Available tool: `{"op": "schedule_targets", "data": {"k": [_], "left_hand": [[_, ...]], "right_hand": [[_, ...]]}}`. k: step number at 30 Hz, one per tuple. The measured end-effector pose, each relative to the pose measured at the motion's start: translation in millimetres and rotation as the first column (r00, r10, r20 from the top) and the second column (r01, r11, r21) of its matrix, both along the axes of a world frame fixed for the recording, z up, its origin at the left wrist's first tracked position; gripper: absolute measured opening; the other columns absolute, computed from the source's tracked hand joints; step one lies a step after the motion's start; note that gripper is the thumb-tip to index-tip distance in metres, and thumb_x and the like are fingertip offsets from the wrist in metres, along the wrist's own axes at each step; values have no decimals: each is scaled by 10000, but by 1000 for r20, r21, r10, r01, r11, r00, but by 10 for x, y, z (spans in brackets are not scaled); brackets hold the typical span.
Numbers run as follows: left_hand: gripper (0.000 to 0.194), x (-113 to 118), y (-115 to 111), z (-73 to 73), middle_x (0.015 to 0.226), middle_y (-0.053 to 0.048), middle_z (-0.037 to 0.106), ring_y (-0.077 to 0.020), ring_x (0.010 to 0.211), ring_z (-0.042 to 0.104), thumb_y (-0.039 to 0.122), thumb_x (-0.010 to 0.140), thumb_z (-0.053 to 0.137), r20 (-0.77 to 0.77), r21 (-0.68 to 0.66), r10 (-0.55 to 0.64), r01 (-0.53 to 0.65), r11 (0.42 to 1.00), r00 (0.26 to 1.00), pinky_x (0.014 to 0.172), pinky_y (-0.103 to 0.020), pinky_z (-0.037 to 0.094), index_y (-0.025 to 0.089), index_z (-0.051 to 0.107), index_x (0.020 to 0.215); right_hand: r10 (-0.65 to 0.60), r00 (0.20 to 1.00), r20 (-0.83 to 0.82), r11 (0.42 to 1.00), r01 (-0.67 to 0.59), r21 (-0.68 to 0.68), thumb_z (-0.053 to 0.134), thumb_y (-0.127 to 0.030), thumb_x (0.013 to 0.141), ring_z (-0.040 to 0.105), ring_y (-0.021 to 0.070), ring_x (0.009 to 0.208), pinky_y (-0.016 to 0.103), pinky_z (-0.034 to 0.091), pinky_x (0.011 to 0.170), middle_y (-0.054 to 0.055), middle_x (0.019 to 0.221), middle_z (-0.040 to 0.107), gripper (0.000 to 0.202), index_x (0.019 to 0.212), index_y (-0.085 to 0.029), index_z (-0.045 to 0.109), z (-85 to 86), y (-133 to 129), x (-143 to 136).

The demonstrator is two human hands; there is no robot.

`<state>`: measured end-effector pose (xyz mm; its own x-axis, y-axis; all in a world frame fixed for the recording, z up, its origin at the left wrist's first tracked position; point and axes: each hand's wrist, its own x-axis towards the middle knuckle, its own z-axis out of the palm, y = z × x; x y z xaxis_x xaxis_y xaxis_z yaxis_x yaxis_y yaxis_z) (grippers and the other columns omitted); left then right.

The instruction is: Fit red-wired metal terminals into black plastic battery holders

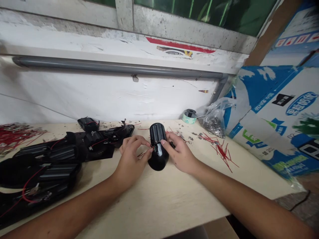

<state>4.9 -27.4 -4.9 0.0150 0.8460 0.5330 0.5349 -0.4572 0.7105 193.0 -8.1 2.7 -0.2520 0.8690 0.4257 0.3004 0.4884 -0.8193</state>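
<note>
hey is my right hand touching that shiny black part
Touching. The head view shows the right hand with its thumb laid over the black part and its fingers along the right side.

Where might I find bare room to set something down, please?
Bare tabletop lies between the left forearm and right forearm, and between the right forearm, red wires and carton. The left is crowded with black housings; bag and spool crowd the back right.

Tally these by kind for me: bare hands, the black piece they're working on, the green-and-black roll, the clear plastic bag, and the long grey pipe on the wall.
Hands, left hand and right hand: 2
Black piece: 1
Green-and-black roll: 1
Clear plastic bag: 1
Grey pipe: 1
Total: 6
</note>
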Motion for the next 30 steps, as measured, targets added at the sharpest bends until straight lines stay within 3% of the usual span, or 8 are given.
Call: {"op": "schedule_targets", "data": {"k": [9, 14, 20, 26, 30], "left_hand": [[59, 5, -17, 23, 1033, -67, 674, -284, 1111, 549, 288, 825, 708, 179, -25, -45, 50, 998, 983, 1035, -453, 320, 259, 730, 871], [120, 3, -13, -8, 987, -55, 690, -252, 1009, 603, 290, 841, 703, 280, -8, -92, 98, 995, 956, 1015, -426, 358, 264, 720, 957], [192, 14, -50, 53, 904, -57, 706, -281, 971, 559, 258, 821, 694, 214, -44, -111, 123, 991, 971, 998, -457, 326, 307, 784, 983], [221, 23, -80, 79, 883, -39, 731, -312, 1021, 533, 235, 819, 676, 32, -12, -117, 118, 993, 993, 1031, -493, 189, 342, 776, 985], [124, 41, -97, 84, 883, -40, 729, -316, 1032, 540, 213, 780, 692, 52, -31, -153, 155, 987, 987, 1033, -491, 190, 299, 753, 846]], "right_hand": [[-19, 1000, 16, 1000, 19, -5, 513, -385, 984, 569, 193, 772, 303, 422, 673, 36, 853, 623, 202, 932, -201, 577, 5, -7, -15], [-16, 1000, 14, 1000, 16, 7, 508, -369, 989, 573, 195, 780, 304, 425, 675, 35, 866, 627, 185, 954, -205, 584, -4, -10, -25], [-26, 999, 44, 1000, 26, 9, 507, -375, 986, 564, 195, 738, 311, 426, 673, 32, 818, 610, 184, 953, -204, 566, 0, -10, -24], [-24, 999, 41, 999, 22, 41, 466, -358, 1004, 551, 188, 759, 312, 409, 700, 29, 840, 595, 196, 882, -209, 497, -10, -36, -26], [-34, 999, 40, 999, 33, 27, 455, -355, 1002, 537, 187, 741, 310, 398, 686, 18, 812, 570, 212, 843, -215, 466, -30, -57, -50]]}}
